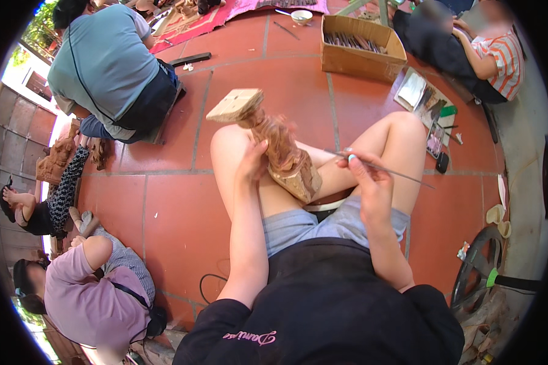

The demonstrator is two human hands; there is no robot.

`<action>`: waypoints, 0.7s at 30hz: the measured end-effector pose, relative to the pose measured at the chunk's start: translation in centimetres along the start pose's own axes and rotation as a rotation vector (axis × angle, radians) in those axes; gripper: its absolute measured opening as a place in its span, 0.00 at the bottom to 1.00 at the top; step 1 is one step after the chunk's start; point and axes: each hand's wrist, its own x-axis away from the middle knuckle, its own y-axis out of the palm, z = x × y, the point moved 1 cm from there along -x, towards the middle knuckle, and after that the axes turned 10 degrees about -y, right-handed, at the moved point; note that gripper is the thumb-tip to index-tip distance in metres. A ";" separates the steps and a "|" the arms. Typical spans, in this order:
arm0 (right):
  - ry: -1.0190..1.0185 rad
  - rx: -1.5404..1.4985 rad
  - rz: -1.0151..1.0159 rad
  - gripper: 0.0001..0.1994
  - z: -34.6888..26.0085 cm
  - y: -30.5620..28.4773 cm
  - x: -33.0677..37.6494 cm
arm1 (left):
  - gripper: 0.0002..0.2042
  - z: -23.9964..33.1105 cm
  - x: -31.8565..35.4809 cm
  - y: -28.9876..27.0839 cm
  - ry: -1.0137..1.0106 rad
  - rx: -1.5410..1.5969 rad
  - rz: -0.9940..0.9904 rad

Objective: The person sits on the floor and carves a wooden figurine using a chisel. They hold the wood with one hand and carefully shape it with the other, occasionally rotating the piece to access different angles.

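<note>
Wearer: black short-sleeved cotton top [341, 310] with pink script lettering on the left sleeve; grey-blue denim shorts [323, 226]; forearms and legs bare.

Carving [284, 152] pale tan wood. Floor [182, 201] terracotta-red tiles. Box [362, 47] brown cardboard. Shorts [323, 225] grey-blue. Nearby person's shirt [506, 58] orange-white striped.

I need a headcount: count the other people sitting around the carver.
4: grey-blue-shirted person upper left, striped-orange-shirted person upper right, lilac-shirted person lower left, dark-clothed person at the left edge. More may be hidden.
</note>
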 end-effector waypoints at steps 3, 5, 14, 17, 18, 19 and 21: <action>0.007 0.012 -0.013 0.07 1.7 -0.4 0.0 | 0.42 -0.8 -0.2 0.1 -0.129 0.026 0.025; 0.024 0.010 -0.020 0.06 2.1 0.0 0.0 | 0.36 -1.0 -0.7 0.3 -0.085 -0.152 0.017; -0.006 0.094 0.121 0.07 2.8 -1.0 -0.5 | 0.38 -2.1 -3.8 5.7 0.040 -0.728 0.448; -0.135 0.080 0.192 0.07 2.4 -1.6 -0.7 | 0.39 -2.3 -3.6 7.9 0.090 -0.825 0.335; -0.187 0.073 0.196 0.07 2.1 -1.8 -0.6 | 0.40 -2.4 -3.6 8.2 0.115 -0.871 0.279; -0.239 0.067 0.201 0.07 1.8 -1.8 -0.5 | 0.40 -2.4 -3.5 8.6 0.113 -0.839 0.253; -0.313 0.096 0.202 0.06 1.5 -1.9 -0.3 | 0.40 -2.3 -3.2 9.3 0.108 -0.775 0.203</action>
